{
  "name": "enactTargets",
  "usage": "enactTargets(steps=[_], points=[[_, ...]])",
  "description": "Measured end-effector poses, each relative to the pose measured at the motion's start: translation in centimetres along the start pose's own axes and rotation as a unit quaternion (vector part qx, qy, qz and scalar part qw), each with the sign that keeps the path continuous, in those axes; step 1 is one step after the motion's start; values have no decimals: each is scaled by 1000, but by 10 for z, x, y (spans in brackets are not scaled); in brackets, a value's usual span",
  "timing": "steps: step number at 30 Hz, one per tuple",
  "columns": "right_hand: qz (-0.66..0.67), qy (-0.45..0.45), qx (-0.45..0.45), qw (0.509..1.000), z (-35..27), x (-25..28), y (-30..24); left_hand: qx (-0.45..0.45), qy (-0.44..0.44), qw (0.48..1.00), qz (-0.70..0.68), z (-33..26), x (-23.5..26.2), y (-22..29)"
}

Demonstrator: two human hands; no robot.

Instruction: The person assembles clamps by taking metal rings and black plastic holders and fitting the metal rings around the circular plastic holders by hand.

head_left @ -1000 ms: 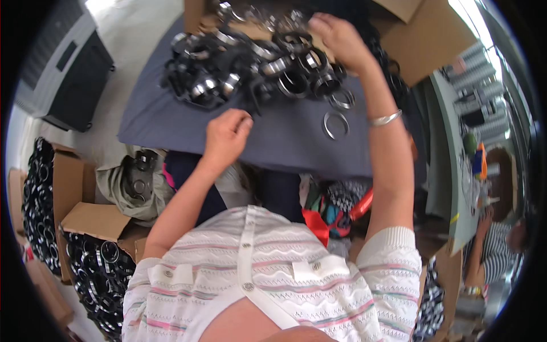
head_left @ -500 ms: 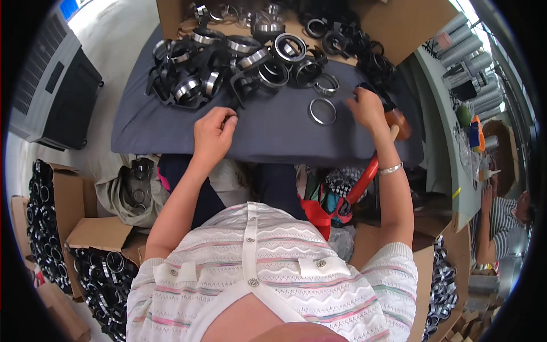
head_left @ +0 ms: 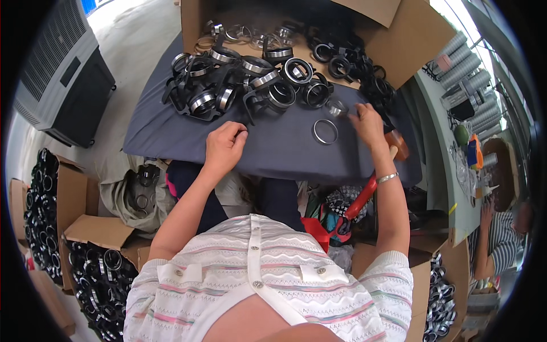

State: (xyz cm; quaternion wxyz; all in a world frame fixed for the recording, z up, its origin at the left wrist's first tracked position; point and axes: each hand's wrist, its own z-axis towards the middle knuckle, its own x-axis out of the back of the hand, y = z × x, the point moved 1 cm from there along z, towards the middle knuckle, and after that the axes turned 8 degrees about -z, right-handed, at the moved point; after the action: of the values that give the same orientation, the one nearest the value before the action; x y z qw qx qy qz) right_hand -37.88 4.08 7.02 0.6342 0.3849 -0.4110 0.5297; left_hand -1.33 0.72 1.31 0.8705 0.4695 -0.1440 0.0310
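Observation:
My left hand (head_left: 225,149) rests near the front of the grey cloth-covered table (head_left: 273,149), its fingers curled in; whatever may be inside is hidden. My right hand (head_left: 367,126) is at the right of the table, its thumb and forefinger apart. Just beyond its fingertips is a tilted, motion-smeared metal ring (head_left: 337,108); whether they touch I cannot tell. Another plain metal ring (head_left: 325,140) lies flat between my hands. Behind them spreads a pile of black collars with metal rings in them (head_left: 280,96).
A mallet (head_left: 397,145) with a red grip leans at the table's right edge. An open cardboard box (head_left: 410,43) at the back holds more rings and black parts. Filled cartons (head_left: 97,231) stand at lower left. Another person's arm (head_left: 485,242) shows at far right.
The view has tilted, so the table sits lower in the picture. My right hand's fingers have shifted, and the ring near them is now tilted and blurred. My left hand stays curled.

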Motion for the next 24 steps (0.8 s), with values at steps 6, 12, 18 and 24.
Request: enactTargets(steps=[6,12,18,24], points=[[-324,-131,-20,937,11,-17,25,-29,4,999,22,2,0,-4],[-256,-75,-28,963,14,-32,37,-68,14,997,19,7,4,-8],[371,-36,-116,921,0,34,-31,18,-14,996,-84,0,-4,-6],[797,-102,-93,588,-63,37,-141,105,-219,914,-325,-18,-47,42]])
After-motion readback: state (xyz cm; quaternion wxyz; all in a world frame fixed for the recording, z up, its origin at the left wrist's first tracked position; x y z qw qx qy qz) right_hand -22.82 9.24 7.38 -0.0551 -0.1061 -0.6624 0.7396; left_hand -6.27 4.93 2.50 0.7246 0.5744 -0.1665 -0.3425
